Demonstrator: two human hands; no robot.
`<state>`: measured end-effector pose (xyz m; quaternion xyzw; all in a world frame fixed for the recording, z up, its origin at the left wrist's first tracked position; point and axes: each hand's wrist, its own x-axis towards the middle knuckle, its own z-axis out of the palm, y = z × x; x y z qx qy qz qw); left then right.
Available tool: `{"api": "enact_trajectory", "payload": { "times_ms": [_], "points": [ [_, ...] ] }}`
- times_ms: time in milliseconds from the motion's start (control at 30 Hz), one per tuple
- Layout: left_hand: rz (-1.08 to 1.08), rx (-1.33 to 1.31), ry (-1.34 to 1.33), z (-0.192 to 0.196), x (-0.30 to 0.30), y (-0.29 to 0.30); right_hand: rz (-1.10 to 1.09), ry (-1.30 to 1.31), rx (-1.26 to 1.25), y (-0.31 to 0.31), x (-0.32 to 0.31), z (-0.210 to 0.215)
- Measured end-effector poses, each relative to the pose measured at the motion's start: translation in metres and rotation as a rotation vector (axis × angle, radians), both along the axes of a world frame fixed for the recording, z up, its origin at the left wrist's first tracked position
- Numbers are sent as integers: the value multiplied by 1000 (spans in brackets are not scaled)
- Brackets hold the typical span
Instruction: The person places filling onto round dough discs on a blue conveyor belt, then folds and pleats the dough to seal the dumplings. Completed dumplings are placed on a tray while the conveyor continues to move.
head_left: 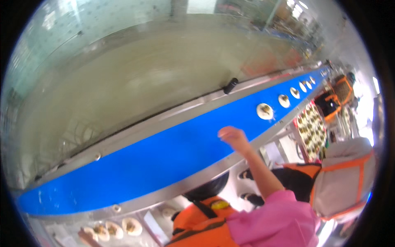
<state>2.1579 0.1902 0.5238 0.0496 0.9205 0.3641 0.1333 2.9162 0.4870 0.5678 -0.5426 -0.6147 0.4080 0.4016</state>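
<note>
My right arm, in a pink sleeve, reaches out over the blue conveyor belt [164, 154]. Above its near side, my right hand [233, 138] has its fingers curled together; blur hides whether anything is in them. Farther right lies a pale dough round with dark filling [264, 111], apart from the hand. At the lower left, part of my left hand [87, 238] shows beside the leftmost in a row of filled dough rounds [114, 230]. Its fingers are mostly cut off and hard to read.
More filled rounds [294, 92] trail along the belt toward the far right. A metal rail with a black knob [231, 85] edges its far side. On my right stands a person in a grey top with orange straps [343, 181], near a tray of filled rounds [311, 131].
</note>
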Motion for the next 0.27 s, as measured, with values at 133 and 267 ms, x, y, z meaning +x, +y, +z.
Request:
{"api": "enact_trajectory", "payload": {
  "times_ms": [133, 267],
  "points": [
    [-180, 275, -50, 20, 101, 137, -727, -424, -97, 25, 149, 1],
    [-676, 264, -80, 57, 261, 244, -302, -709, 150, 38, 211, 3]
  ]
}}
